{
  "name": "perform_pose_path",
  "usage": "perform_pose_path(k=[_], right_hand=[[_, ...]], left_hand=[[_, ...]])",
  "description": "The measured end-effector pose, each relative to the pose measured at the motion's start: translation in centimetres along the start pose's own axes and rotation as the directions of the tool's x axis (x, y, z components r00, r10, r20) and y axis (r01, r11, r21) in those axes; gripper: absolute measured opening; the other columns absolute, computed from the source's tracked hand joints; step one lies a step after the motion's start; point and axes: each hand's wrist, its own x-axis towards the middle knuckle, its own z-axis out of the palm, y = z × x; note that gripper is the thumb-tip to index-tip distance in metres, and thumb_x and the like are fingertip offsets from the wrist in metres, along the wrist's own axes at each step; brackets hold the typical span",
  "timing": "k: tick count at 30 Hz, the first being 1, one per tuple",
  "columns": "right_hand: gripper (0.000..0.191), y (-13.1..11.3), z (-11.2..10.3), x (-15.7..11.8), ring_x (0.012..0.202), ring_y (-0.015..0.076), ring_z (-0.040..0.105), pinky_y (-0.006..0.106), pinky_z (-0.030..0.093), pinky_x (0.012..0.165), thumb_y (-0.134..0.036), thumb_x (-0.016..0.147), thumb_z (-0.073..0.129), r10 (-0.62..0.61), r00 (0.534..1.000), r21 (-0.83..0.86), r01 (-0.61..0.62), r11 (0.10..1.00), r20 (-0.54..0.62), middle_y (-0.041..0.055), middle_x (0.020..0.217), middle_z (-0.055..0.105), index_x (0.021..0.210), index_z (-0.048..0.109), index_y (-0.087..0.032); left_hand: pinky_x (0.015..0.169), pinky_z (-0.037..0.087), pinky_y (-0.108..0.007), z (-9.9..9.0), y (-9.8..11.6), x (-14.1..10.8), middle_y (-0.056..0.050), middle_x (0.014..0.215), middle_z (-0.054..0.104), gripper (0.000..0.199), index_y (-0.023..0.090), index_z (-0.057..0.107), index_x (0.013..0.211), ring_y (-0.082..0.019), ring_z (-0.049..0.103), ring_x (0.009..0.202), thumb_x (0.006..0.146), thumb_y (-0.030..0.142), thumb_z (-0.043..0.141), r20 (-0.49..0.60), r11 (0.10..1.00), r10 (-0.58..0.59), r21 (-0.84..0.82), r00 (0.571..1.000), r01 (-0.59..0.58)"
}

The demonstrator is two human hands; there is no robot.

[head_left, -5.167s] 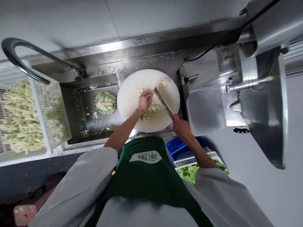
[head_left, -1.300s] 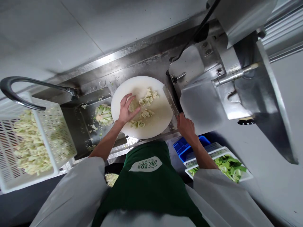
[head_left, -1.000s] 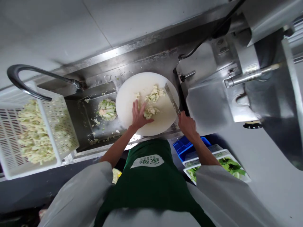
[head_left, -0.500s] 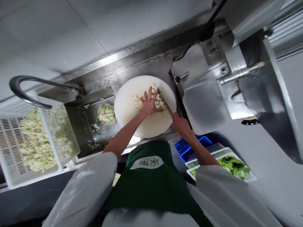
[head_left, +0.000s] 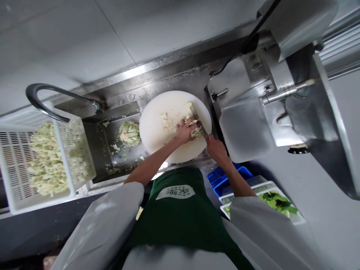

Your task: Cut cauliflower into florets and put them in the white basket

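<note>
A round white cutting board point(head_left: 153, 120) lies over the sink counter. My right hand point(head_left: 216, 150) is closed round the handle of a kitchen knife point(head_left: 200, 122), whose blade slants across the right part of the board. Just left of the blade, my left hand point(head_left: 185, 131) rests with its fingers bent over cauliflower pieces point(head_left: 196, 132), keeping them against the knife. Small cauliflower crumbs point(head_left: 167, 123) are scattered at the middle of the board. A whole cauliflower head point(head_left: 129, 134) with its stem side up sits in the sink left of the board.
A white plastic basket point(head_left: 66, 165) of cut cauliflower stands at the left, below a curved faucet point(head_left: 46, 108). A metal slicing machine point(head_left: 246, 127) flanks the board at the right. Blue point(head_left: 225, 182) and white crates, one with green leaves point(head_left: 278, 202), are lower right.
My left hand has moved right and toward me, and its spread fingers have drawn in over the cauliflower. The knife stays in my right hand. The whole view has shifted slightly.
</note>
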Motion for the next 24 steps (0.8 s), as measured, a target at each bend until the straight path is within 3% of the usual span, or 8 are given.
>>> perform_pose_path(k=[6,11,13,15,17,19,21,24], right_hand=[[0.043,0.4,-0.4,-0.2,0.097,0.0285,0.072,0.035,0.046,0.082,-0.036,0.109,0.022,-0.01,1.0,0.0,0.01,1.0,-0.007,0.0158,0.102,0.073,0.133,0.051,-0.015],[0.041,1.2,-1.6,-0.9,0.095,0.0291,0.072,0.034,0.046,0.079,-0.039,0.109,0.024,0.03,0.997,-0.024,-0.032,0.999,-0.065,0.0148,0.099,0.074,0.127,0.055,-0.017],[0.042,1.0,-2.2,-0.4,0.096,0.0291,0.072,0.034,0.046,0.08,-0.038,0.109,0.024,0.068,0.994,-0.034,-0.071,0.997,-0.09,0.0154,0.1,0.075,0.129,0.053,-0.016],[0.043,0.5,-2.8,0.6,0.099,0.0287,0.072,0.035,0.047,0.083,-0.037,0.11,0.023,0.088,0.99,-0.05,-0.094,0.994,-0.112,0.0172,0.104,0.075,0.132,0.052,-0.016],[0.043,-0.1,-3.3,1.9,0.102,0.0278,0.072,0.035,0.047,0.086,-0.034,0.11,0.023,0.075,0.99,-0.074,-0.084,0.994,-0.116,0.0185,0.107,0.075,0.135,0.051,-0.015],[0.042,-0.9,-3.3,2.7,0.102,0.027,0.073,0.036,0.049,0.088,-0.031,0.11,0.023,0.031,0.994,-0.108,-0.042,0.993,-0.101,0.0187,0.107,0.075,0.138,0.05,-0.014],[0.041,-1.7,-2.9,2.9,0.1,0.0268,0.074,0.036,0.05,0.087,-0.029,0.109,0.025,-0.026,0.996,-0.156,0.012,0.988,-0.084,0.0185,0.104,0.076,0.139,0.049,-0.014],[0.04,-3.0,-1.7,2.1,0.097,0.0282,0.075,0.036,0.051,0.084,-0.025,0.108,0.026,-0.112,0.993,-0.229,0.098,0.969,-0.047,0.0182,0.098,0.076,0.137,0.051,-0.013]], left_hand=[[0.102,0.052,-0.052,0.7,-0.9,-0.8,0.0,0.15,0.053,0.05,0.032,0.07,0.124,-0.037,0.043,0.133,0.077,0.025,0.084,-0.097,0.99,0.007,-0.136,0.995,-0.02],[0.115,0.048,-0.045,0.6,-2.0,-1.2,-0.004,0.144,0.059,0.042,0.027,0.07,0.116,-0.027,0.052,0.135,0.076,0.031,0.082,-0.258,0.931,-0.087,-0.366,0.962,-0.014],[0.11,0.052,-0.045,0.0,-2.7,-1.7,-0.004,0.142,0.061,0.04,0.028,0.065,0.122,-0.024,0.059,0.129,0.085,0.041,0.068,-0.301,0.855,-0.207,-0.518,0.931,0.023],[0.097,0.059,-0.047,-1.1,-3.8,-2.9,-0.004,0.138,0.065,0.048,0.028,0.056,0.136,-0.024,0.068,0.115,0.094,0.05,0.05,-0.264,0.713,-0.38,-0.695,0.887,0.098],[0.089,0.061,-0.049,-2.9,-5.8,-5.3,-0.006,0.135,0.068,0.06,0.027,0.046,0.145,-0.024,0.073,0.106,0.097,0.06,0.031,-0.182,0.536,-0.506,-0.832,0.843,0.143],[0.092,0.061,-0.052,-5.1,-9.0,-9.3,-0.008,0.14,0.066,0.073,0.026,0.043,0.148,-0.026,0.071,0.114,0.095,0.069,0.016,-0.159,0.426,-0.558,-0.897,0.814,0.117],[0.097,0.06,-0.054,-7.5,-13.1,-14.9,-0.005,0.146,0.062,0.086,0.027,0.047,0.146,-0.029,0.065,0.127,0.089,0.079,0.009,-0.235,0.427,-0.633,-0.901,0.738,0.079],[0.106,0.057,-0.054,-11.1,-19.8,-25.0,0.01,0.134,0.069,0.082,0.038,0.058,0.13,-0.028,0.064,0.127,0.078,0.089,0.02,-0.309,0.416,-0.821,-0.9,0.481,0.131]])
